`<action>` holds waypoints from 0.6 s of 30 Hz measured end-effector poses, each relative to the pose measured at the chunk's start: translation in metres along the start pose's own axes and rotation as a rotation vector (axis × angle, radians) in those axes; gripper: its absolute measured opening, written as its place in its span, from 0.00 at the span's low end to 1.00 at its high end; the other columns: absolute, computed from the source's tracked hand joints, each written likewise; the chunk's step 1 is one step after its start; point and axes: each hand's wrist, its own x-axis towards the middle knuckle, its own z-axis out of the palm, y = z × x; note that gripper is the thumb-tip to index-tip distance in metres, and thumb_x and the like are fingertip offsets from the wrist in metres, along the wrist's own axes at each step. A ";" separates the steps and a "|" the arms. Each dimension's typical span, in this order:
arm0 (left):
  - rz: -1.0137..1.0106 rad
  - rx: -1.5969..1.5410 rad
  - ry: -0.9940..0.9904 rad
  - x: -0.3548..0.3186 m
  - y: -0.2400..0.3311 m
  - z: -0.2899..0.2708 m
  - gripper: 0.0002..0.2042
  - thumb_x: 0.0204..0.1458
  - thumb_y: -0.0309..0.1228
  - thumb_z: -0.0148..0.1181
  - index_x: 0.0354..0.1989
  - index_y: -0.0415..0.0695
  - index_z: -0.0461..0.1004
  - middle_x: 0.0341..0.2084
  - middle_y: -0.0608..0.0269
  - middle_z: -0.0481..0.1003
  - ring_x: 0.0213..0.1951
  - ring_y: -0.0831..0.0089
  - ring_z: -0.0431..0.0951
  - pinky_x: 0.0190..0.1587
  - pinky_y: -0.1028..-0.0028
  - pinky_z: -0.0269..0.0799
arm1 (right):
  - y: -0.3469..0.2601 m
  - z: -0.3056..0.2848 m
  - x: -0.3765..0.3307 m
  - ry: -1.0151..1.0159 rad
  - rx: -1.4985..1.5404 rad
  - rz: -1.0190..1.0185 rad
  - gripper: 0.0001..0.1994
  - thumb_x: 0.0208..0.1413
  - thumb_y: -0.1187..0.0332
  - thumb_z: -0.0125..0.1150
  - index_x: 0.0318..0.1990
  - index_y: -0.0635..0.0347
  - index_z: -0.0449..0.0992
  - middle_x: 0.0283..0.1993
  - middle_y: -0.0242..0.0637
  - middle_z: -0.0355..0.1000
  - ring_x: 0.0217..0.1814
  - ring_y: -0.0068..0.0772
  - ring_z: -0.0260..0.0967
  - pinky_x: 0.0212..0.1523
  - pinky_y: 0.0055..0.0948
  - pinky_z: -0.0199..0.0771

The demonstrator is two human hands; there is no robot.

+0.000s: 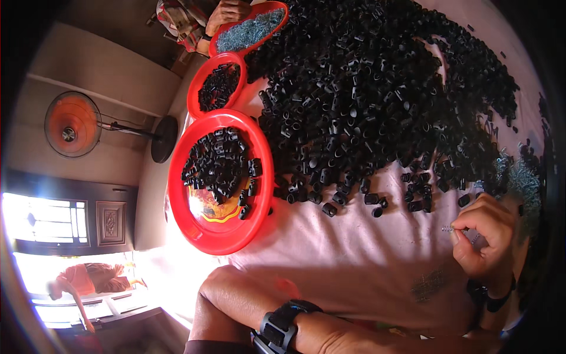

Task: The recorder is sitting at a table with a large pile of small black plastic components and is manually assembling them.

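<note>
Fingers of my right hand [484, 236] pinch what looks like a small silvery metal screw [448, 228], tip pointing left; loose black plastic sleeves [413, 203] just above; left hand [330, 337] farther off, fingers unseen

I see my right hand [484, 236] pinching a small spring [448, 228] near the black parts [365, 88]; red plate [203, 236] left.

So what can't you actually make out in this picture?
Head view only:
- Left hand: its fingers cannot be made out against the glare beside the big round red plastic tray, so its grip is unclear.
- Right hand: it pinches something small and silvery, too small to identify.
- Farthest red plastic tray of grey bits: cut off by the top edge.
- Heap of small black plastic tubes: single pieces blur together.
</note>
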 end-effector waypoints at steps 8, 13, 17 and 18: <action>-0.035 0.805 0.587 -0.057 0.034 -0.006 0.10 0.69 0.31 0.58 0.51 0.37 0.76 0.48 0.58 0.76 0.52 0.70 0.75 0.54 0.69 0.70 | -0.005 -0.013 0.008 -0.042 -0.003 -0.036 0.05 0.41 0.78 0.69 0.28 0.61 0.79 0.27 0.37 0.76 0.29 0.41 0.74 0.32 0.36 0.72; -0.135 1.695 1.091 -0.074 0.053 -0.043 0.08 0.64 0.23 0.64 0.49 0.37 0.80 0.39 0.61 0.79 0.39 0.78 0.80 0.44 0.75 0.75 | 0.001 -0.014 0.005 -0.072 0.049 -0.058 0.05 0.45 0.76 0.71 0.28 0.61 0.79 0.27 0.37 0.75 0.28 0.41 0.73 0.32 0.37 0.73; -0.110 2.100 0.969 -0.083 0.047 -0.061 0.12 0.57 0.22 0.67 0.50 0.44 0.81 0.35 0.57 0.76 0.36 0.57 0.81 0.39 0.63 0.80 | -0.001 -0.013 0.008 -0.064 0.039 -0.082 0.05 0.45 0.77 0.71 0.29 0.60 0.79 0.27 0.36 0.75 0.27 0.40 0.73 0.31 0.36 0.73; -0.137 2.212 0.918 -0.079 0.047 -0.060 0.13 0.55 0.23 0.68 0.49 0.45 0.82 0.35 0.57 0.75 0.37 0.56 0.81 0.39 0.62 0.80 | -0.001 -0.012 0.008 -0.068 0.041 -0.087 0.06 0.45 0.77 0.71 0.29 0.59 0.79 0.27 0.35 0.75 0.27 0.40 0.73 0.30 0.36 0.73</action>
